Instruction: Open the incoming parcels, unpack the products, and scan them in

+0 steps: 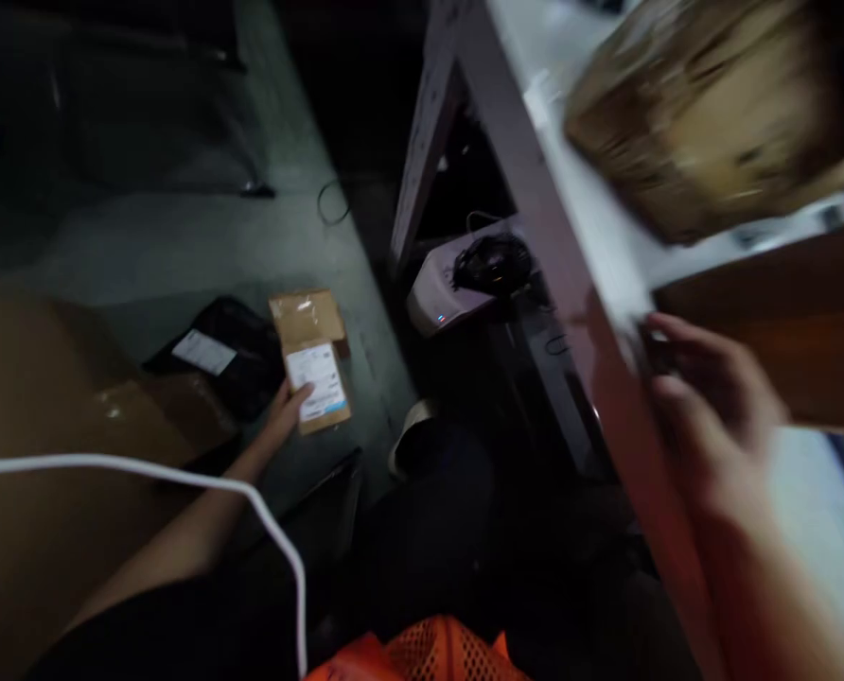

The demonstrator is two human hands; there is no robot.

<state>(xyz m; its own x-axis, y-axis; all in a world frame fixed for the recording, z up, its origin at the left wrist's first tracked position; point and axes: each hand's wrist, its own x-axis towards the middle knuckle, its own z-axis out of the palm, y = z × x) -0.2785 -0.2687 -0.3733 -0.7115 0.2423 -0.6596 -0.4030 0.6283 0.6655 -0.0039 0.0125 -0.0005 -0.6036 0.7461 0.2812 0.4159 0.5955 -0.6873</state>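
My left hand reaches down to the floor and grips the near edge of a small brown cardboard parcel with a white shipping label. A black poly bag with a white label lies just left of that parcel. My right hand rests at the edge of a white table on the right, fingers curled on something small and dark that I cannot make out. A blurred brown parcel lies on the table above it.
A large cardboard box fills the lower left. A white cable crosses in front of it. Under the table sit a white device with a black cable bundle and a table leg. Orange mesh fabric shows at the bottom.
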